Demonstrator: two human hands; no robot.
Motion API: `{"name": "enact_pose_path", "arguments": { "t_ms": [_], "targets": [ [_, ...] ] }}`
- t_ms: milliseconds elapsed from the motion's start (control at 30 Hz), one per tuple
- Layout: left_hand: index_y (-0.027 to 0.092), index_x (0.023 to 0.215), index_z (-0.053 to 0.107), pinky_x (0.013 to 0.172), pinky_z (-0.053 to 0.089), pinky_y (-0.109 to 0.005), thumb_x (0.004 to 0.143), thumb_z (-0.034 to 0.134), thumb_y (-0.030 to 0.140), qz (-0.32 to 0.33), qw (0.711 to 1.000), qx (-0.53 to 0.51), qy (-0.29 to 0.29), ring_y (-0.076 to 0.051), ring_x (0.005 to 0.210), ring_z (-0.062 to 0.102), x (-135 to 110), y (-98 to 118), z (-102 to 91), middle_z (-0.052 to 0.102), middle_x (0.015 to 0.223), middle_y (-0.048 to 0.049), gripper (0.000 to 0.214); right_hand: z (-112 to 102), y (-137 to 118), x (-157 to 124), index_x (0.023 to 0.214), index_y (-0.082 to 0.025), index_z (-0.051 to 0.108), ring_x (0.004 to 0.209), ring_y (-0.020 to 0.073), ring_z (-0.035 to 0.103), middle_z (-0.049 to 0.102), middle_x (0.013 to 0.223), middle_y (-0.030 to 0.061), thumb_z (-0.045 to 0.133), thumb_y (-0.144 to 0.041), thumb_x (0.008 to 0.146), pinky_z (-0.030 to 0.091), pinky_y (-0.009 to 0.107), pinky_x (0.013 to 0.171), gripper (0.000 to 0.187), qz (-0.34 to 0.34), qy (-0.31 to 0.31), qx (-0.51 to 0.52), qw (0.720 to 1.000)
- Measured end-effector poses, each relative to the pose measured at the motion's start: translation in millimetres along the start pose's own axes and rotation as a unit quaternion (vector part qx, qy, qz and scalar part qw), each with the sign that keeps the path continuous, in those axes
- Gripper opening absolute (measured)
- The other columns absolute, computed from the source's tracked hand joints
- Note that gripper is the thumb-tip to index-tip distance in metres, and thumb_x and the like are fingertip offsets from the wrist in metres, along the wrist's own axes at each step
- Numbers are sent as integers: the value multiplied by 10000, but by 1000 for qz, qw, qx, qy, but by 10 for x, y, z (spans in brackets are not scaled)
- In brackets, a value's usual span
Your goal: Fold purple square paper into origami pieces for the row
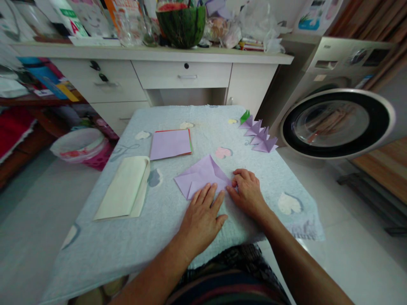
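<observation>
A partly folded sheet of purple origami paper (202,173) lies on the cloth-covered table in front of me. My left hand (203,212) rests on its near edge, fingers stretched out and lying flat. At the sheet's right corner, my right hand (246,190) has its thumb and curled fingers pinched on the paper. Beyond, to the left, is a stack of square coloured paper (171,144) with a purple sheet on top. A row of folded purple paper pieces (260,134) with a green folded piece (245,116) at its far end sits at the table's right edge.
A folded pale green paper or cloth (124,186) lies at the table's left. Behind stands a white cabinet (187,70) holding a cut watermelon (182,25), glasses and bags. A washing machine (337,123) with its round door swung out is at right; a pink lined bin (84,146) at left.
</observation>
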State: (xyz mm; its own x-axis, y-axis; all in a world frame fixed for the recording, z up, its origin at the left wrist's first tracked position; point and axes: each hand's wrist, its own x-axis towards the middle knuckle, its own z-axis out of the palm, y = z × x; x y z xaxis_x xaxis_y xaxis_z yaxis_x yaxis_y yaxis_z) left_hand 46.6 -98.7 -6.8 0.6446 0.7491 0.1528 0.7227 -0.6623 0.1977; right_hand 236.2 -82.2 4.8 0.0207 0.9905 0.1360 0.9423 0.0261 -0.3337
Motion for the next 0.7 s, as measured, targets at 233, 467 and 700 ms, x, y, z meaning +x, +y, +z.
{"name": "enact_pose_path", "arguments": {
  "t_ms": [233, 467, 700],
  "targets": [
    [204, 1432, 410, 1153, 283, -492, 914, 529, 483, 0, 1000, 0, -4, -295, 1420, 313, 0, -4, 3, 371, 1530, -118, 600, 17, 78, -23, 835, -206, 585, 1135, 289, 456, 553, 1213, 102, 581, -322, 859, 351, 480, 966, 118, -22, 4, 37, 999],
    [256, 1448, 382, 1137, 299, -510, 918, 526, 483, 9, 1000, -1, 7, -302, 1423, 306, -9, -9, 6, 361, 1535, -112, 595, -29, 108, -18, 889, -218, 636, 1207, 284, 406, 521, 1253, 94, 614, -246, 802, 309, 483, 997, 95, -33, -18, 78, 996],
    [240, 1444, 391, 1156, 281, -485, 923, 504, 500, 4, 1000, -1, 8, -288, 1430, 296, -20, -8, 2, 335, 1551, -108, 593, -12, -26, 80, 819, -201, 650, 1214, 299, 384, 532, 1256, 104, 622, -266, 800, 272, 501, 1022, 73, -6, -27, 41, 999]
  ]
}}
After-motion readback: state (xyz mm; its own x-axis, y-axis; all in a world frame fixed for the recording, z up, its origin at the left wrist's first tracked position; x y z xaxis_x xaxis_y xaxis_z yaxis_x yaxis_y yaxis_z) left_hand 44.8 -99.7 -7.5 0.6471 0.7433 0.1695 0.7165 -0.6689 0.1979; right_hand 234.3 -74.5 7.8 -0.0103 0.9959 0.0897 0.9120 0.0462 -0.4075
